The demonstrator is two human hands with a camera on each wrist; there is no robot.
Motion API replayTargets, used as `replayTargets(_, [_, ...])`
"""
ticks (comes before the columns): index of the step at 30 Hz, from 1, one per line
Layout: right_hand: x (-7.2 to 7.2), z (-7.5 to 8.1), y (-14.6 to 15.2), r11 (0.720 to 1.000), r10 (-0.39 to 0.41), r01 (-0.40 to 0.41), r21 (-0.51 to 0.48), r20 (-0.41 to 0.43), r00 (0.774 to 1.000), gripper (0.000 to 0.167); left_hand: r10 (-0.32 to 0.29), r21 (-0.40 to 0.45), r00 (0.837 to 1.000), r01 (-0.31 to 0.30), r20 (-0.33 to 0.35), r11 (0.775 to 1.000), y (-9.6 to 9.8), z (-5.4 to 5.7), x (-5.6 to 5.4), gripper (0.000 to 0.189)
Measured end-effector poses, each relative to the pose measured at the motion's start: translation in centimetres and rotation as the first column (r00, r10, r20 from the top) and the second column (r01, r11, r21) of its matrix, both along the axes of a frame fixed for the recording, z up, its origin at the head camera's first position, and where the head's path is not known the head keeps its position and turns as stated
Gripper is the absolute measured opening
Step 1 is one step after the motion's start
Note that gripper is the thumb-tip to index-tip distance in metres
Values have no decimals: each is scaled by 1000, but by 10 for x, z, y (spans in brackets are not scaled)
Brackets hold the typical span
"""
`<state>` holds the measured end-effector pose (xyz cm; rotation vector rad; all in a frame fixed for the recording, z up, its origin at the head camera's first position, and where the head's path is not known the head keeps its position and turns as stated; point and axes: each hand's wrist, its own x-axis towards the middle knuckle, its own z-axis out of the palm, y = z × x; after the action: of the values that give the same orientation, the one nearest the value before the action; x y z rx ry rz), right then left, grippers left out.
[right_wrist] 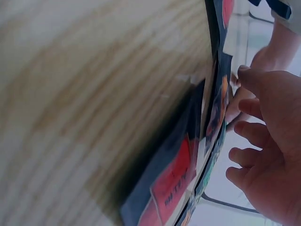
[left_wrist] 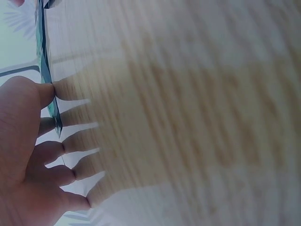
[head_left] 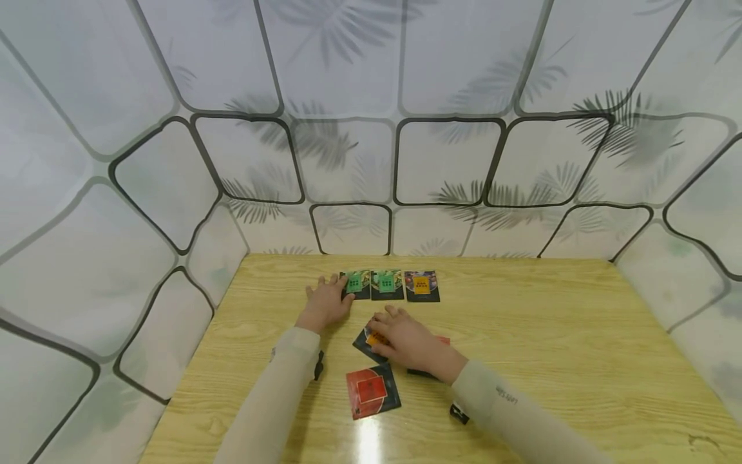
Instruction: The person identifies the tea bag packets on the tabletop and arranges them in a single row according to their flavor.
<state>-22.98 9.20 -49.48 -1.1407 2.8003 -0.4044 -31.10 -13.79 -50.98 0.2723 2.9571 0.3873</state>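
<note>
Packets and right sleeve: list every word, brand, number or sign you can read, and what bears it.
None reads clearly.
Left green packet, right green packet: characters too small.
Rear orange-labelled packet: characters too small.
Packet partly under right hand: orange label, unreadable.
Front red packet: label too blurred.
Red packet beneath right wrist: characters too blurred.
Right sleeve: print too blurred.

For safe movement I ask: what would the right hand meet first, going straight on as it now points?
The right hand would probably meet the left hand on its thumb side, or the leftmost green packet beside it; height and depth are unclear.
</note>
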Motion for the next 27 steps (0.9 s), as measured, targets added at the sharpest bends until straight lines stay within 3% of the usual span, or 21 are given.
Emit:
replayTargets(9, [6,-3,-3,997,-15,12,79,40,999,56,-4,-4,1000,4,-2,1000,1,0,-1,64])
replayTargets(27, [3,-10,9,999,-33,32,39,20,999,55,-6,-12,1000,6,-7,1000,0,1,2,61])
